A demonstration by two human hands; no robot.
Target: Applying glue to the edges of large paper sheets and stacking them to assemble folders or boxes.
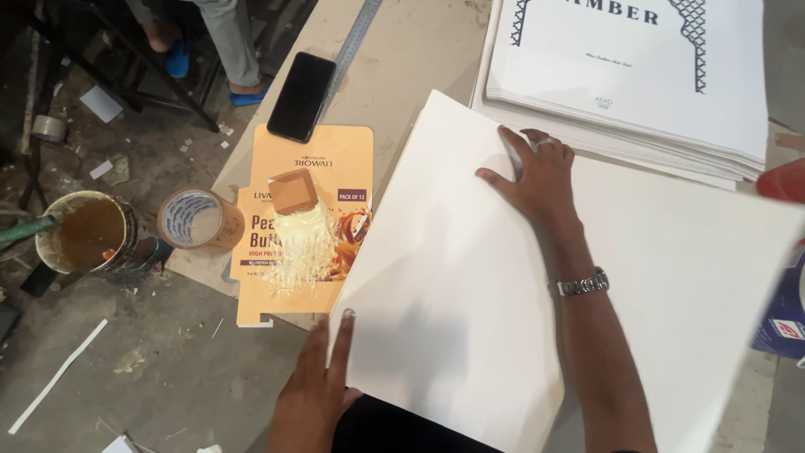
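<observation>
head view: left hand and right hand press flat white sheet.

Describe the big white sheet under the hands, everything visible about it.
The white sheet is a large, blank, matte piece of stiff-looking paper or card, lying flat and turned at an angle on the board table. Its far corner points toward the stack of printed sheets. The right hand presses flat on its upper part; the left hand touches its near left edge with the fingertips. Its left edge overlaps the orange flattened carton. The near right part runs out of view.
</observation>
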